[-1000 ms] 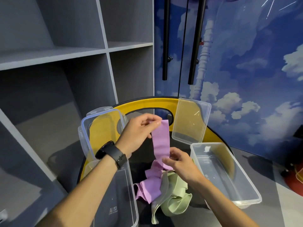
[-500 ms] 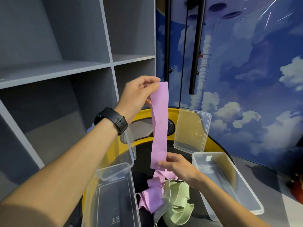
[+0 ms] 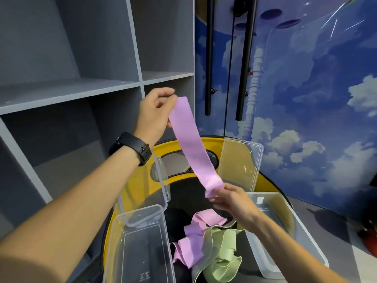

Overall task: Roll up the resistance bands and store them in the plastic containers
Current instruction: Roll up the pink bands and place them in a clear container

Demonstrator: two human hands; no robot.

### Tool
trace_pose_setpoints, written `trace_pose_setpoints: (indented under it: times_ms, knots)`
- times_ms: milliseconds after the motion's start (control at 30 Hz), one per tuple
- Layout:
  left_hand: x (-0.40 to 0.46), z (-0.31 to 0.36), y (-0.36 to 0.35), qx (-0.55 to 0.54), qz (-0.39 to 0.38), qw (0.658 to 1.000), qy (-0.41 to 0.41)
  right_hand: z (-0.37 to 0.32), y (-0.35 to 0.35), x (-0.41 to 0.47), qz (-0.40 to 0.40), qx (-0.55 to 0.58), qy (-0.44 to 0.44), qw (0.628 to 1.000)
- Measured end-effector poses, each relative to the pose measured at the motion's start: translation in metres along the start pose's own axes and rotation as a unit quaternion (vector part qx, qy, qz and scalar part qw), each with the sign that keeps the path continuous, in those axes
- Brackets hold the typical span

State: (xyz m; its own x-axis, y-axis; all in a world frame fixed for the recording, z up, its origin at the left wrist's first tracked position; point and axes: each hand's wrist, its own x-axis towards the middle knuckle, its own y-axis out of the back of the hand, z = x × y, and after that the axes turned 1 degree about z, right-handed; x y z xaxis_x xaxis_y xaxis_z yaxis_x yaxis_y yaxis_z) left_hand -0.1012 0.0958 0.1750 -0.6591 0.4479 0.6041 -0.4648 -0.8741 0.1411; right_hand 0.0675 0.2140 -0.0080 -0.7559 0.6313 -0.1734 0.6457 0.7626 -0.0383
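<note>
A pink resistance band (image 3: 192,146) is stretched flat in the air between both hands. My left hand (image 3: 155,113) pinches its upper end near the shelf. My right hand (image 3: 232,199) pinches its lower end above the table. More pink band (image 3: 193,246) and a pale green band (image 3: 222,256) lie crumpled on the dark round table (image 3: 183,197). An open clear plastic container (image 3: 138,244) sits at the left with its lid (image 3: 146,186) raised. A second clear container (image 3: 285,231) sits at the right, its lid (image 3: 240,162) standing behind it.
Grey shelving (image 3: 81,88) fills the left side. A cloud-and-rocket mural wall (image 3: 306,99) with two black vertical bars (image 3: 208,58) stands behind the table. The table has a yellow rim (image 3: 169,144). A red object (image 3: 369,240) is at the right edge.
My left hand has lifted the band's upper end higher and to the left. My right hand has slid to the band's lower end, so the band hangs taut and free of the pile.
</note>
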Motion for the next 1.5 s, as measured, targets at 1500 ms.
trace_pose_setpoints:
  times_ms: [1500]
  knots:
    - [-0.082, -0.023, -0.021, 0.072, -0.107, 0.992, 0.007, -0.135, -0.021, -0.031, -0.042, -0.311, 0.204, 0.927]
